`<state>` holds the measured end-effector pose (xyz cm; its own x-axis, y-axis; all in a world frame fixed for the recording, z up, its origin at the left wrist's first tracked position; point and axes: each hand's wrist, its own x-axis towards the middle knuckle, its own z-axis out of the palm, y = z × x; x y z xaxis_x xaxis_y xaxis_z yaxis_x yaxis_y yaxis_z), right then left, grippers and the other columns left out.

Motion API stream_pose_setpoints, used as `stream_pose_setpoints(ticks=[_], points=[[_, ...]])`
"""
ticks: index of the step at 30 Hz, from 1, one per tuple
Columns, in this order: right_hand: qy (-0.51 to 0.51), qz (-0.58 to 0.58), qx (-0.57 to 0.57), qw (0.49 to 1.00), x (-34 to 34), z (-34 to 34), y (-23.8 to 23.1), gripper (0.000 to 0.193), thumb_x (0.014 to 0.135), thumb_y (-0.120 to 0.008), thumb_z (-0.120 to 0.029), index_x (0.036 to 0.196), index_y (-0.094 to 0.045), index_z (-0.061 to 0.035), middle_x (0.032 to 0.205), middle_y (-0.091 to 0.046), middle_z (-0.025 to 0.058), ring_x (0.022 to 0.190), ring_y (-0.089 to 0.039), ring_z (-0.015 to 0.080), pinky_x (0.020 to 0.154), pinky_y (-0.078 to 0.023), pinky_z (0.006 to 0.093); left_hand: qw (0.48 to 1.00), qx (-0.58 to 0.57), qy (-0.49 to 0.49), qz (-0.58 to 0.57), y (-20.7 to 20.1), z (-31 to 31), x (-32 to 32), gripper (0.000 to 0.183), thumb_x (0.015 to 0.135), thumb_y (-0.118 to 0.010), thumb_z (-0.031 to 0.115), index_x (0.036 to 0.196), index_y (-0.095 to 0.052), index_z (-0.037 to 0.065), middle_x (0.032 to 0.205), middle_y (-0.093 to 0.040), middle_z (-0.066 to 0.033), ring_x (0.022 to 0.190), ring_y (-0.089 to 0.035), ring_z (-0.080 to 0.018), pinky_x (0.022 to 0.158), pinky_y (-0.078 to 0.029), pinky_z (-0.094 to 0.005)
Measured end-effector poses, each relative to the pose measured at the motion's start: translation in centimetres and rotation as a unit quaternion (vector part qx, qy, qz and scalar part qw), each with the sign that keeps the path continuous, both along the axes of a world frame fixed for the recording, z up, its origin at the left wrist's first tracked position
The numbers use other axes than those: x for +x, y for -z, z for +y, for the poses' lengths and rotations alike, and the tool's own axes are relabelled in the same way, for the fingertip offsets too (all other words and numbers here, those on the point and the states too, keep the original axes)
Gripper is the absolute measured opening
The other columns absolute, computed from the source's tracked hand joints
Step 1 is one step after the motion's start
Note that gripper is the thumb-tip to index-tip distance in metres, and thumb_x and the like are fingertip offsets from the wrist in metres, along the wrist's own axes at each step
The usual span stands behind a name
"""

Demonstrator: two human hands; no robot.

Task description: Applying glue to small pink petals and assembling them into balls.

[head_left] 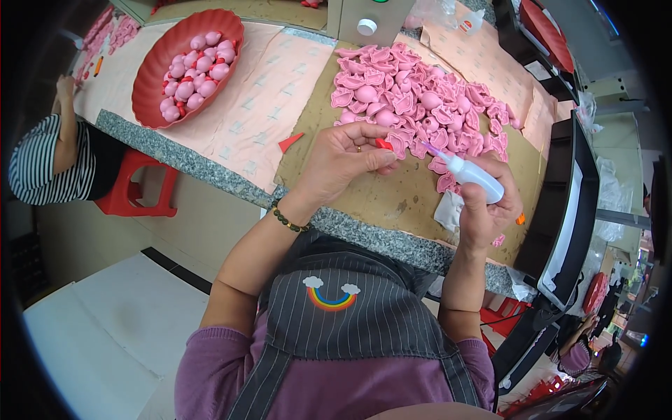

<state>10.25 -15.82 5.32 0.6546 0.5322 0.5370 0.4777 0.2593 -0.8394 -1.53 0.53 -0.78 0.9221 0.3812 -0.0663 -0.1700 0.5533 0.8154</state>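
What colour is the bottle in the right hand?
The bottle looks pale bluish white, seen best in the head view.

Workshop with heaped pink parts (429, 100)

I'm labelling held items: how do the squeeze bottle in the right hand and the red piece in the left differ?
Colour: the squeeze bottle is pale and translucent, with a purplish nozzle tip; the red piece is red. Size: the squeeze bottle is clearly larger than the red piece. Hold: the right hand wraps around the squeeze bottle; the left hand pinches the red piece at its fingertips. Both are held above the brown board.
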Motion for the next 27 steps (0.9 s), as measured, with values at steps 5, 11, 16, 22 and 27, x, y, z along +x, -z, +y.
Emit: stream_pose_setpoints(ticks=[5, 11, 16, 22, 27], points=[[0.039, -0.141, -0.072, 0.987, 0.0, 0.3, 0.6, 0.024, 0.063, -0.077, -0.012, 0.076, -0.062, 0.0007, 0.062, -0.053, 0.0044, 0.055, -0.042, 0.0135, 0.053, -0.031, 0.0254, 1.0, -0.001, 0.002, -0.006, 0.0, -0.1, -0.1, 0.027, 0.081, -0.06, 0.0, 0.107, -0.054, -0.003, 0.091, -0.064, -0.015, 0.079, -0.065, -0.0206, 0.068, -0.054, -0.0289], [0.025, -0.188, -0.095, 0.977, -0.2, 0.7, 0.3, 0.02, 0.062, -0.074, -0.006, 0.075, -0.061, 0.0032, 0.06, -0.053, 0.004, 0.057, -0.041, 0.0123, 0.057, -0.03, 0.0252, 1.0, -0.015, 0.013, -0.012, 0.0, 0.0, -0.2, 0.026, 0.079, -0.063, 0.001, 0.103, -0.055, -0.005, 0.09, -0.064, -0.0129, 0.081, -0.064, -0.016, 0.07, -0.052, -0.0247], [0.025, -0.179, -0.111, 0.977, -0.6, 1.0, 0.1, 0.019, 0.062, -0.074, -0.007, 0.074, -0.062, 0.0026, 0.059, -0.051, 0.0037, 0.057, -0.039, 0.0125, 0.056, -0.029, 0.0256, 1.0, -0.01, 0.01, -0.009, -0.3, -0.1, -0.1, 0.023, 0.078, -0.064, 0.0, 0.1, -0.056, -0.005, 0.089, -0.064, -0.0121, 0.08, -0.063, -0.0146, 0.069, -0.052, -0.023], [0.026, -0.183, -0.116, 0.976, -0.7, 1.1, 0.1, 0.019, 0.063, -0.074, -0.008, 0.073, -0.062, 0.0019, 0.058, -0.05, 0.0036, 0.056, -0.039, 0.013, 0.056, -0.029, 0.0262, 1.0, -0.003, 0.013, -0.006, 0.0, -0.1, -0.1, 0.023, 0.078, -0.065, 0.001, 0.099, -0.057, -0.004, 0.089, -0.065, -0.0113, 0.08, -0.063, -0.0136, 0.069, -0.051, -0.0222], [0.024, -0.181, -0.117, 0.976, -0.7, 1.2, 0.1, 0.019, 0.063, -0.074, -0.008, 0.073, -0.062, 0.0019, 0.058, -0.049, 0.0035, 0.056, -0.039, 0.0133, 0.056, -0.029, 0.0263, 1.0, 0.007, 0.019, -0.007, 0.4, 0.0, -0.1, 0.023, 0.079, -0.063, 0.001, 0.101, -0.056, -0.004, 0.091, -0.064, -0.0123, 0.082, -0.064, -0.0154, 0.07, -0.052, -0.0245]])
